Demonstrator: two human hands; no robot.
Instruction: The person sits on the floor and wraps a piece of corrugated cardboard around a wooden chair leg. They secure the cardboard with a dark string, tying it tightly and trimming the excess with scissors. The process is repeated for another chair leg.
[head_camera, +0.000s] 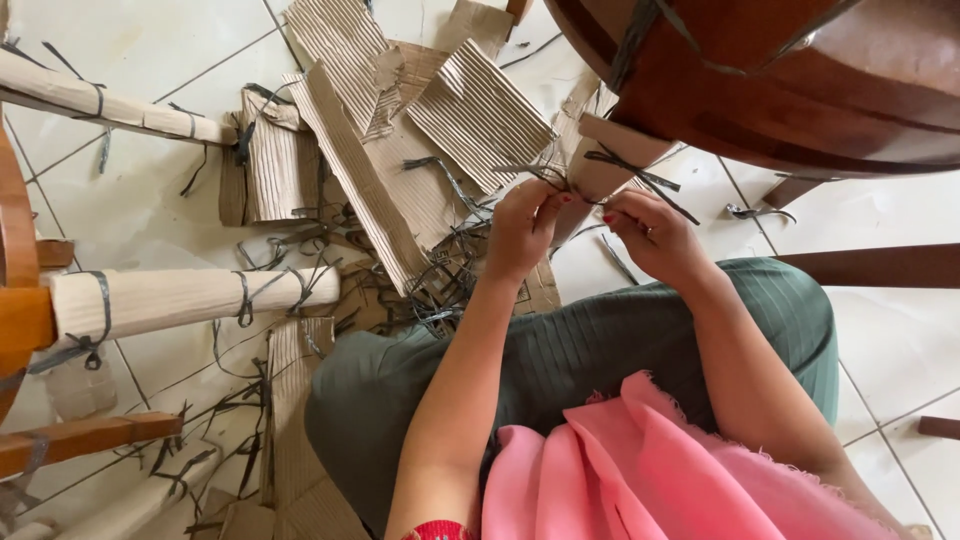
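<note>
Cardboard-wrapped chair leg (605, 160) slants up-right just above both hands — your left hand (522, 232) and right hand (652, 235) each pinching the dark strap (640, 175).

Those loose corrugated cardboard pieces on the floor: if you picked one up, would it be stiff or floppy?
The cardboard pieces look thin and single-faced, so probably floppy across the ribs, curling easily like the wrap on the chair leg. Likely very light; torn edges suggest they rip readily.

Two hands: left hand (522, 228), right hand (655, 235), both pinching one dark strap (630, 168) around one wrapped chair leg (608, 160). Left of the grip: two more wrapped legs (190, 297), many cardboard scraps (480, 110), uncounted.
</note>
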